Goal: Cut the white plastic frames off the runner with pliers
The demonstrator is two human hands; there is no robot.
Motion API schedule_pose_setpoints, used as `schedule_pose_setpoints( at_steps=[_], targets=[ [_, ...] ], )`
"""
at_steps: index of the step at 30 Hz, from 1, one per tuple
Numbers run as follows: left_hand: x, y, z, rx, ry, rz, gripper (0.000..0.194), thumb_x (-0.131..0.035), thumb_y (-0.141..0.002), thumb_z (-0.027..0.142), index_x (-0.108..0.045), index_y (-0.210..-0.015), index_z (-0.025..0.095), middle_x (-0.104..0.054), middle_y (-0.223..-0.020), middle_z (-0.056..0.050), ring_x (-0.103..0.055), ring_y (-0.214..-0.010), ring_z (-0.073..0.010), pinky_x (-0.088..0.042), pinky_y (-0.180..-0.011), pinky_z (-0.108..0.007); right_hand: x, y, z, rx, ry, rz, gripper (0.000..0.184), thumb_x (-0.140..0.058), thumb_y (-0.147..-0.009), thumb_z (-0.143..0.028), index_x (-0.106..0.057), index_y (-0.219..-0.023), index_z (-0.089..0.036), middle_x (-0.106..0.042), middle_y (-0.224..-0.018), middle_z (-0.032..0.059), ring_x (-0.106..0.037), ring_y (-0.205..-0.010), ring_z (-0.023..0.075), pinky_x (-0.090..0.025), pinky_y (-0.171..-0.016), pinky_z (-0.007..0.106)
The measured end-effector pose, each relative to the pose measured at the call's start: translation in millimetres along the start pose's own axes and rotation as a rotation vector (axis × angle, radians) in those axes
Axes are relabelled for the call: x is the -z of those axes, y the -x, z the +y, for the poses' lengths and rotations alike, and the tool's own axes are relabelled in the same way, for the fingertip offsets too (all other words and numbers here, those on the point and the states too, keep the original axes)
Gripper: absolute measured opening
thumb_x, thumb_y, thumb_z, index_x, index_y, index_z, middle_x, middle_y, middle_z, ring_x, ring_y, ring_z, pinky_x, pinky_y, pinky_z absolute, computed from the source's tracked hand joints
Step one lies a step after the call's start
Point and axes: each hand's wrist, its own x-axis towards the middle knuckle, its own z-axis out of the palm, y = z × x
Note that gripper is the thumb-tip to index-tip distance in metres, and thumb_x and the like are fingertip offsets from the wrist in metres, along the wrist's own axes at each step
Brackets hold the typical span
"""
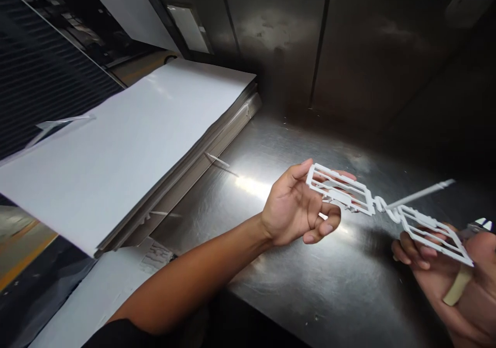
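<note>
A white plastic moulded part (341, 188) is held up above the metal table. It has two open rectangular frames joined by a curved runner, with a thin sprue stick (422, 194) rising from the middle. My left hand (296, 208) pinches the left frame at its outer end, thumb on the near edge and some fingers behind it. At the right, my right hand (437, 281) grips the other frame, its fingers partly behind the bars. Also in that hand are a pale strip like a handle (458, 285) and a shiny metal tip (482, 225); the tool's kind is unclear.
Left of my hands stands a stack of large white sheets (147, 125), with loose white sprue pieces (217, 159) by its edge. Below it lies a white surface with a flat frame-like piece (157, 256). The stainless table (271, 296) meets a metal wall (271, 43) behind.
</note>
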Motion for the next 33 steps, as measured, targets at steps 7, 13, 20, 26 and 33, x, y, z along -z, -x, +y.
schedule_pose_setpoints(
  at_steps=[7,13,20,26,33],
  targets=[
    [-1.2,0.4,2.2,0.002,0.044,0.069,0.061,-0.046,-0.11,0.059,-0.081,-0.125,0.011,-0.079,-0.099,-0.016,-0.065,-0.057,-0.0185,-0.047,-0.036,-0.02,-20.4,1.0,-10.7,0.015,-0.027,-0.102,0.064,-0.068,-0.11,-0.076,-0.072,-0.08,-0.02,-0.05,-0.073,0.0069,-0.05,-0.067,0.0216,-0.056,-0.066,0.039],
    [-6.2,-1.1,3.1,-0.033,0.014,0.249,0.07,-0.034,-0.114,0.058,-0.083,-0.119,0.008,-0.076,-0.091,-0.015,-0.063,-0.052,-0.0174,-0.044,-0.034,-0.02,-26.3,5.2,-8.8,0.011,-0.112,-0.095,0.056,-0.084,-0.102,-0.077,-0.08,-0.09,-0.022,-0.052,-0.076,0.0027,-0.049,-0.065,0.017,-0.055,-0.067,0.034],
    [-10.6,-6.8,3.4,-0.086,-0.102,0.365,0.062,-0.046,-0.112,0.058,-0.083,-0.113,0.008,-0.075,-0.087,-0.013,-0.061,-0.051,-0.0159,-0.042,-0.033,-0.019,-22.0,8.2,-5.3,0.075,-0.084,-0.038,0.048,-0.09,-0.101,-0.071,-0.084,-0.096,-0.023,-0.057,-0.084,0.0031,-0.054,-0.069,0.0158,-0.059,-0.071,0.032],
    [-6.7,-11.4,2.4,-0.133,-0.184,0.397,0.054,-0.053,-0.11,0.056,-0.081,-0.101,0.011,-0.075,-0.086,-0.013,-0.06,-0.049,-0.0156,-0.04,-0.032,-0.019,-23.1,7.7,-6.9,0.097,-0.067,-0.023,0.042,-0.093,-0.1,-0.066,-0.086,-0.098,-0.025,-0.062,-0.088,0.0041,-0.055,-0.067,0.0153,-0.063,-0.072,0.034],
    [-5.4,-11.5,2.8,-0.149,-0.197,0.387,0.057,-0.052,-0.11,0.057,-0.082,-0.104,0.009,-0.075,-0.087,-0.012,-0.059,-0.048,-0.0149,-0.04,-0.032,-0.02,-22.1,7.9,-0.6,0.164,-0.006,0.025,0.043,-0.097,-0.097,-0.066,-0.084,-0.1,-0.025,-0.063,-0.087,0.0037,-0.062,-0.074,0.0201,-0.061,-0.074,0.036]
  ],
)
